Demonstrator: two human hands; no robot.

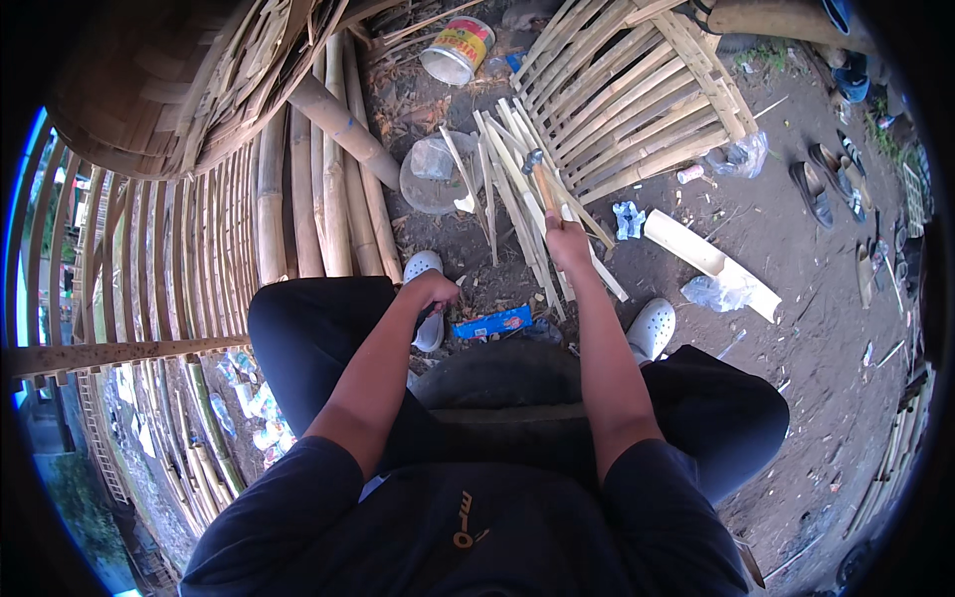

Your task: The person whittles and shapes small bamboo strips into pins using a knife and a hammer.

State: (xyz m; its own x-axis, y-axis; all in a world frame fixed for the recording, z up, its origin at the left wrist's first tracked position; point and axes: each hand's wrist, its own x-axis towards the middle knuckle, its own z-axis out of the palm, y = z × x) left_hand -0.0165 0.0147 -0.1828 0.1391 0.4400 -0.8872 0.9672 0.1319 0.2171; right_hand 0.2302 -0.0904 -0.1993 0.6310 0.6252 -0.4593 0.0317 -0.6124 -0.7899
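Observation:
My right hand (567, 245) is wrapped round the wooden handle of a hammer (543, 185). The hammer's metal head points away from me, over a pile of split bamboo strips (519, 219) on the ground. My left hand (434, 290) is closed above my left white clog (427, 328), and whatever it may hold is hidden. A blue packet (492, 322) lies on the soil between my feet, just right of that hand. The other white clog (653, 329) stands to the right.
Bamboo poles (333, 199) and a slatted bamboo panel (179, 239) lie on the left. Another slatted panel (637, 95) is ahead, near a bucket (458, 50) and a round slab (438, 179). Half a bamboo tube (686, 244) and several shoes (814, 194) lie right.

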